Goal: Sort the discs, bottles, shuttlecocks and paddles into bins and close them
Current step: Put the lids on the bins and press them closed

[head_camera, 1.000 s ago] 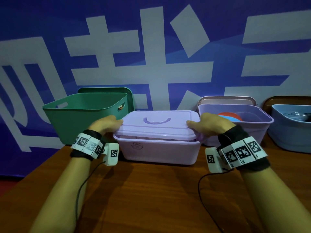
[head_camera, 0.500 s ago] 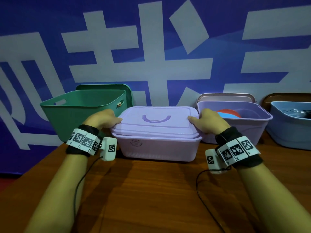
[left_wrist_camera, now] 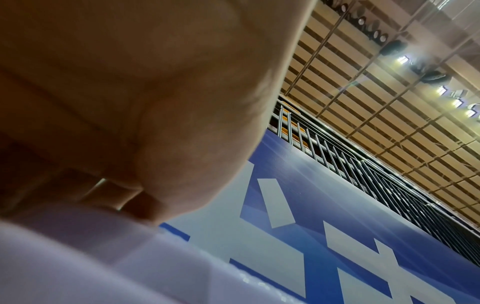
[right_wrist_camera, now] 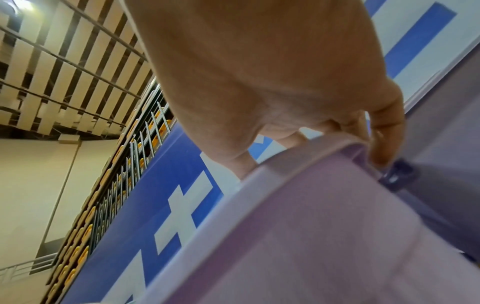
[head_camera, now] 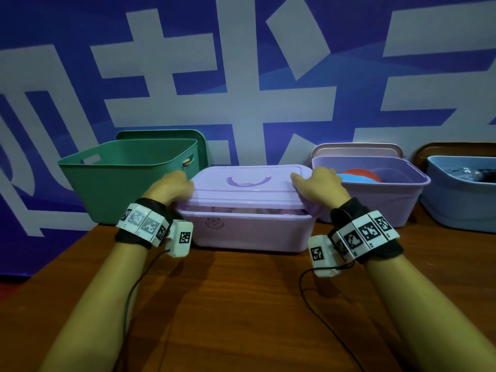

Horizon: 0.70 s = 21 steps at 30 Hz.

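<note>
A lilac lid [head_camera: 248, 190] with a curved handle lies on the lilac bin [head_camera: 249, 232] in the middle of the table. My left hand [head_camera: 171, 186] grips the lid's left end and my right hand [head_camera: 318, 187] grips its right end, fingers curled over the edges. A thin gap shows under the lid's front edge. In the right wrist view my fingers [right_wrist_camera: 387, 131] hook over the lid rim [right_wrist_camera: 259, 176]. The left wrist view shows my palm [left_wrist_camera: 130, 92] pressed above the lilac plastic [left_wrist_camera: 78, 257]. Red and blue discs [head_camera: 358, 175] lie in the purple bin [head_camera: 375, 200].
A green bin [head_camera: 126, 178] stands open at the left, its lid [head_camera: 161, 135] leaning behind it. A pink lid [head_camera: 357, 150] leans behind the purple bin. A blue bin [head_camera: 461, 194] with dark items sits at the far right. The wooden table [head_camera: 241, 304] spreads in front.
The lid has come down onto the lilac bin between my two hands, and the gap beneath it has narrowed. Both hands keep their hold on its ends.
</note>
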Each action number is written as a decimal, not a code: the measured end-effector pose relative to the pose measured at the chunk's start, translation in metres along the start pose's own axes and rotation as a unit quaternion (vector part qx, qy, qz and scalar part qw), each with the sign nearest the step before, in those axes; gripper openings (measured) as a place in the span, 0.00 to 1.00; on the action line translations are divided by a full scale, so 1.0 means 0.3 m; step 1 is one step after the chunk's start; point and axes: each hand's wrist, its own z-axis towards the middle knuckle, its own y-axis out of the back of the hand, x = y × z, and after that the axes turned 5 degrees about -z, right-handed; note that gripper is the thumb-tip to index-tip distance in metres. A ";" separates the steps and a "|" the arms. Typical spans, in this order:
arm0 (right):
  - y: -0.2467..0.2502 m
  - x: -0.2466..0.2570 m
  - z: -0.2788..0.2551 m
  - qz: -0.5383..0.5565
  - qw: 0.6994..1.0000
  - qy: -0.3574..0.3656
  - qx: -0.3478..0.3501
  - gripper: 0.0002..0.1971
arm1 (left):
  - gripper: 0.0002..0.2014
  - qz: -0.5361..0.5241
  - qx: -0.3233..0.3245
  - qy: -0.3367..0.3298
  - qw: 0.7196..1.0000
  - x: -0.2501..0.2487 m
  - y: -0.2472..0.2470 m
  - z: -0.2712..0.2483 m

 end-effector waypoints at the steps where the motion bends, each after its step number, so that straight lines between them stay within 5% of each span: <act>1: -0.003 0.003 0.003 0.023 1.000 -0.006 0.006 0.34 | 0.18 0.001 0.001 0.001 1.000 0.001 0.003 0.000; 4: -0.014 0.006 0.018 0.129 0.991 0.006 0.016 0.40 | 0.15 0.004 -0.001 0.002 1.000 -0.002 0.007 -0.006; 8: 0.050 0.043 -0.048 0.201 0.979 0.009 0.046 0.18 | 0.14 0.011 -0.006 0.003 1.000 -0.005 0.023 -0.016; 12: 0.092 0.009 -0.030 0.100 0.993 0.055 0.001 0.21 | 0.10 0.006 -0.003 -0.001 1.000 0.009 0.058 -0.022; 21: 0.102 0.004 -0.074 -0.143 0.984 0.066 0.078 0.25 | 0.13 0.028 0.057 0.006 0.998 -0.010 0.072 -0.069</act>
